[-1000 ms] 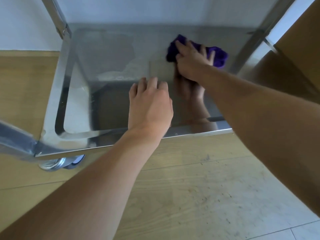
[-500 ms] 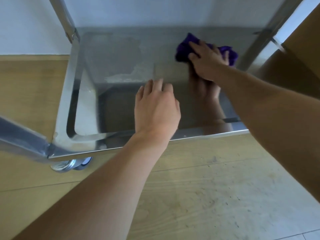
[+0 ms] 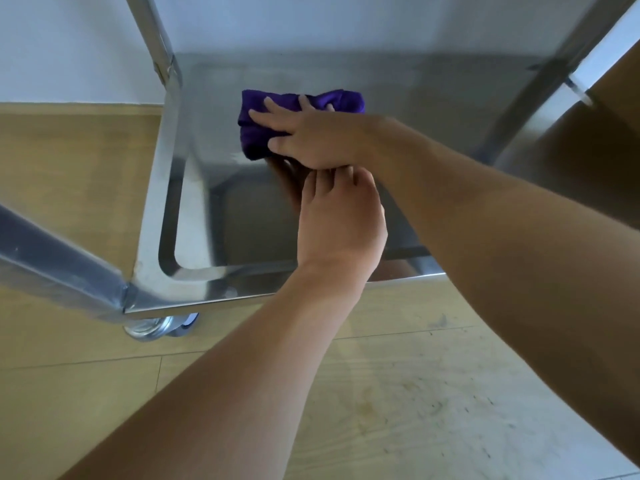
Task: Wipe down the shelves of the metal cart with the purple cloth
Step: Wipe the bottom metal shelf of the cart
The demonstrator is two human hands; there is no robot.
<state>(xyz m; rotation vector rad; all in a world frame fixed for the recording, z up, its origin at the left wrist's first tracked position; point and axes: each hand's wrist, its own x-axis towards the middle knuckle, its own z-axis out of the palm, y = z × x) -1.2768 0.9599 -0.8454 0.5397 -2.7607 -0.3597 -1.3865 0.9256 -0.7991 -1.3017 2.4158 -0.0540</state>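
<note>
Item: metal cart (image 3: 152, 216), lowest shelf, recorded from above, a floor of pale wood planks (image 3: 76, 157) lying around and below it. The shelf (image 3: 415, 98) was noted as a shallow stainless tray with a raised rim, bounded by upright posts at its corners; a caster (image 3: 162, 329) was seen under the near-left corner. The right hand (image 3: 311, 140) was found laid flat on the purple cloth (image 3: 256, 133), fingers (image 3: 277, 107) spread wide and pressed down on the fabric rather than closed round it, the forearm crossing in from the right. The left hand (image 3: 341, 223) was recorded just nearer the viewer, its fingertips touching or all but touching the heel of the right hand, fingers loosely together and holding nothing; whether the palm rested on the shelf could not be told. The cloth was catalogued as bunched, its long axis running left to right across the shelf, lying in the far-left part of the tray, projecting beyond the fingers toward the left rim and the far wall. Judgement: the stroke in hand was taken to be leftward, with the rim close ahead of the cloth's leading edge; the right hand was plainly the working one, and the nearer part of the shelf, beside the left hand, was thought not yet wiped.
</note>
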